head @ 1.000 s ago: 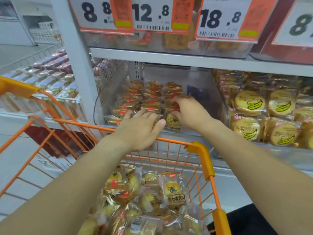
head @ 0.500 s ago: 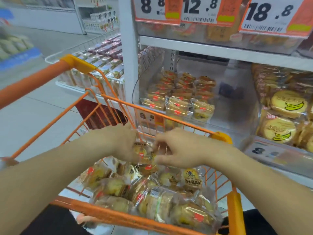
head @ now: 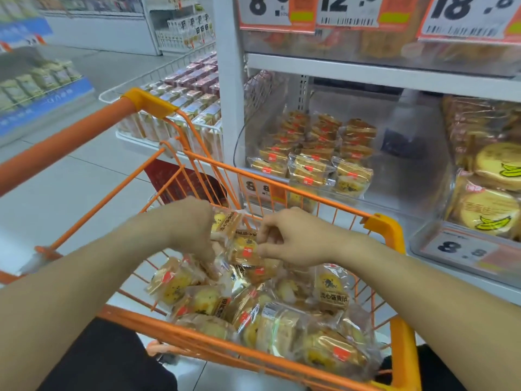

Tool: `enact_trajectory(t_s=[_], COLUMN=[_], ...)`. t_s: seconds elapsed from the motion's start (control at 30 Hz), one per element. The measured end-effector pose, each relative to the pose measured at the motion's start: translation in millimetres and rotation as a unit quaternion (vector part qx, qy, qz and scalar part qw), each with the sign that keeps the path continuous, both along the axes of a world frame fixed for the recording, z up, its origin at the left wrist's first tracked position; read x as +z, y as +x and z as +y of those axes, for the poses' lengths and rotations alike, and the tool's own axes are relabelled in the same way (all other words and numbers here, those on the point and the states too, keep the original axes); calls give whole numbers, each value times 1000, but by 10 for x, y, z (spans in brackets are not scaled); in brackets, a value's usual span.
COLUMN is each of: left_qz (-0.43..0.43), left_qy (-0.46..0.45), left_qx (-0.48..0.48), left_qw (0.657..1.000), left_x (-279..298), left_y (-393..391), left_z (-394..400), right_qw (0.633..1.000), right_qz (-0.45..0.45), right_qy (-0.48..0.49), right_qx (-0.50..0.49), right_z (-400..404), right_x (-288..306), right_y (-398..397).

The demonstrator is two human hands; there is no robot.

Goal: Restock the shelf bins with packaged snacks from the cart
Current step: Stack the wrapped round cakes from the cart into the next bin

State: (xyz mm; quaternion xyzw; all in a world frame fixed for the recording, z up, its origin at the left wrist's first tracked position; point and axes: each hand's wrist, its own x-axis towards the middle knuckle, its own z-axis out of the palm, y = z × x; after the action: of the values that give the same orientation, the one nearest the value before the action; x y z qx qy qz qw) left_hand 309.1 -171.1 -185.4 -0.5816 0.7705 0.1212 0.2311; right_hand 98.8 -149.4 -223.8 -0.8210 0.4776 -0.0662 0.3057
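Both hands are down in the orange cart (head: 384, 227), over the heap of wrapped snack cakes (head: 282, 314) that fills its basket. The left hand (head: 194, 224) is bent at the wrist, its fingers (head: 210, 265) curled downward and closed around a small bunch of packets; one clear packet with a yellow printed label (head: 225, 225) stands up against the thumb side of that hand, and more wrappers crumple beneath the fingertips. The right hand (head: 293, 238) reaches in from the other side, its fingers (head: 267, 235) bent and pinched on the edge of a packet with a red square tag (head: 246, 249), which lies between the two hands. The two hands are close together, nearly meeting over that packet.

Just beyond the cart's far rim sits the clear shelf bin (head: 394, 193), where the same sort of cakes stand in three rows (head: 313, 153) filling its left part. The neighbouring bin to the right holds round cakes printed with bananas (head: 490, 213). Price cards (head: 349, 9) hang along the shelf above.
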Motion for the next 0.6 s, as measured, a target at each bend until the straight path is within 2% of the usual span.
enact_trajectory(t_s=[0.1, 0.2, 0.27, 0.33, 0.5, 0.6], left_qz=[142, 347, 427, 467, 529, 527], left_qy=[19, 80, 111, 117, 72, 82], left_qx=[69, 169, 194, 205, 239, 129], left_qw=[987, 919, 876, 852, 811, 836], left_x=[205, 291, 333, 352, 309, 321], left_y=[169, 173, 69, -55, -272, -362], left_z=[-75, -100, -63, -7, 48, 42], right_qw=[993, 978, 971, 958, 917, 954], right_qz=[-101, -167, -214, -261, -348, -280], right_qy=[64, 121, 98, 77, 134, 85], right_qx=[-22, -26, -48, -95, -140, -68], right_z=[14, 37, 24, -7, -27, 11], right_x=[19, 50, 57, 71, 192, 351], right_y=[-26, -27, -19, -52, -235, -401])
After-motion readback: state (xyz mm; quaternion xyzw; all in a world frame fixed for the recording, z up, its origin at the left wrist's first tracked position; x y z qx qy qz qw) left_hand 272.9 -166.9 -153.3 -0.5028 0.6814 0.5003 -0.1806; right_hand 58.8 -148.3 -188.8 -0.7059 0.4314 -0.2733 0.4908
